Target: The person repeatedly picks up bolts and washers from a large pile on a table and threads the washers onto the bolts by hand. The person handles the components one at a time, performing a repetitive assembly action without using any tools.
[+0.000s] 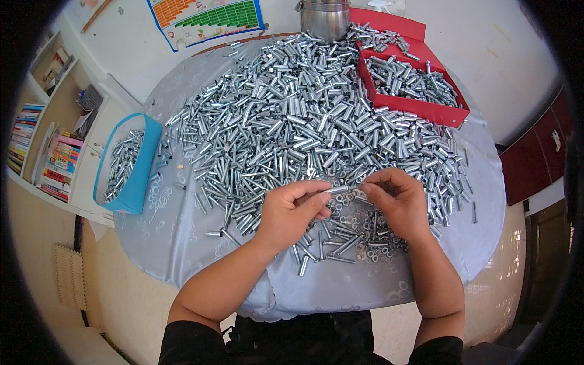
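Observation:
Over the front of a big heap of metal parts, my left hand pinches a shiny metal sleeve anchor between thumb and fingers. The anchor lies about level and points to the right. My right hand is closed at the anchor's right end, thumb against fingers. A small metal piece shows at those fingertips, too small to name. Below and between my hands lie loose washers and nuts. Bolts are scattered near my left wrist. The heap of silvery sleeves and bolts spreads out beyond both hands.
A round table with a grey cloth bears everything. At the left stands a blue bin of metal parts. A red box of bolts sits at the back right, beside a steel pot. Bookshelves stand at far left.

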